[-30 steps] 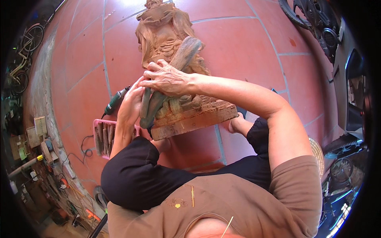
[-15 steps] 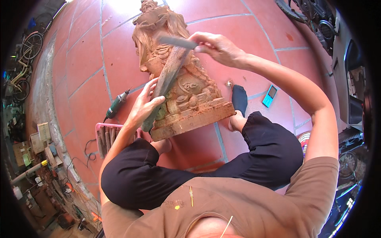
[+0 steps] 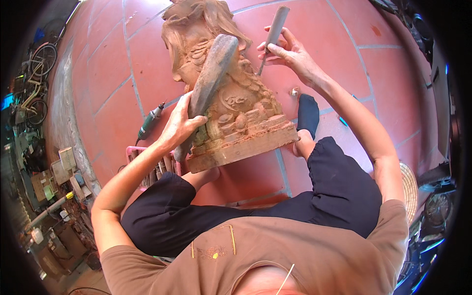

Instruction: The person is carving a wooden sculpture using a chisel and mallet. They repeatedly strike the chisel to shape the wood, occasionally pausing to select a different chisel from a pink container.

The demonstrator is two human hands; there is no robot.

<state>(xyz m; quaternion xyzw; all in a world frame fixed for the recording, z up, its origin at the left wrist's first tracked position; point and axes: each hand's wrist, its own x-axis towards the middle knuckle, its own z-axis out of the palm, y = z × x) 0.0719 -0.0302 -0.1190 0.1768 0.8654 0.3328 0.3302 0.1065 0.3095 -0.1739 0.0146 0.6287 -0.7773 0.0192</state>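
Carving [image 3: 241, 118] on floor [image 3: 319, 34], between the hands, its base nearer the body than either. Mallet [image 3: 212, 71] in left hand [image 3: 180, 124], over carving's left side. Chisel [image 3: 277, 25] in right hand [image 3: 290, 53], right of carving, lower end near its edge. Power tool [image 3: 150, 122] on floor, left of left hand. Basket [image 3: 129, 151] behind that hand, partly under forearm, tools [image 3: 161, 168] in it. Bicycle [image 3: 37, 86] far left of both.

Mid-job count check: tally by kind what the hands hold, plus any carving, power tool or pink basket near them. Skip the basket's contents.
Club: 1, in the left hand
Chisel: 1, in the right hand
Carving: 1
Power tool: 1, green
Basket: 1, pink
Total: 5
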